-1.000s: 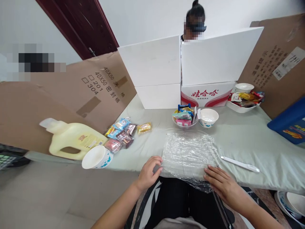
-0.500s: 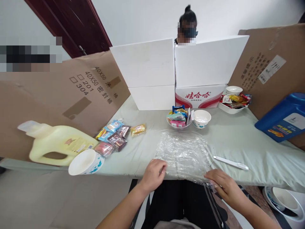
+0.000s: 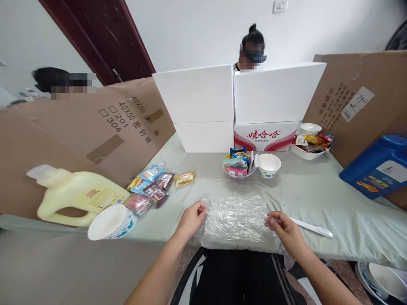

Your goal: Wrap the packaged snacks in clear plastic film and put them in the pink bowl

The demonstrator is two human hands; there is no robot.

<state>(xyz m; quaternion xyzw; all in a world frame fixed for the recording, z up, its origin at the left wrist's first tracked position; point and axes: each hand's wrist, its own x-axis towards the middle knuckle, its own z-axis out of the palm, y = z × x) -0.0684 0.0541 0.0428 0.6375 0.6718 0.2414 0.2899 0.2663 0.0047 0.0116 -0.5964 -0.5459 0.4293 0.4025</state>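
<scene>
A crinkled clear plastic sheet (image 3: 235, 218), perhaps a bag, lies on the cloth-covered table at the front edge. My left hand (image 3: 192, 218) pinches its left side near the far corner, thumb and fingers together. On the opposite side, my right hand (image 3: 284, 228) has thumb and fingers closed at the sheet's right edge. A bit of clear plastic hangs below the right wrist, over the table edge. Just beyond the right hand lies a slim white tool (image 3: 313, 227), its kind unclear.
Beyond the sheet stand a bowl of wrapped snacks (image 3: 237, 171) and a paper bowl (image 3: 269, 166). Snack packets (image 3: 155, 192), another paper bowl (image 3: 111, 222) and a yellow jug (image 3: 79, 192) lie left. A blue bottle (image 3: 375, 167) leans right. White boxes (image 3: 203, 97) and cardboard wall the table; people sit behind.
Both hands have moved from the sheet's near edge up along its sides. The sheet's far edge now lies closer to me, and the sheet looks shorter front to back.
</scene>
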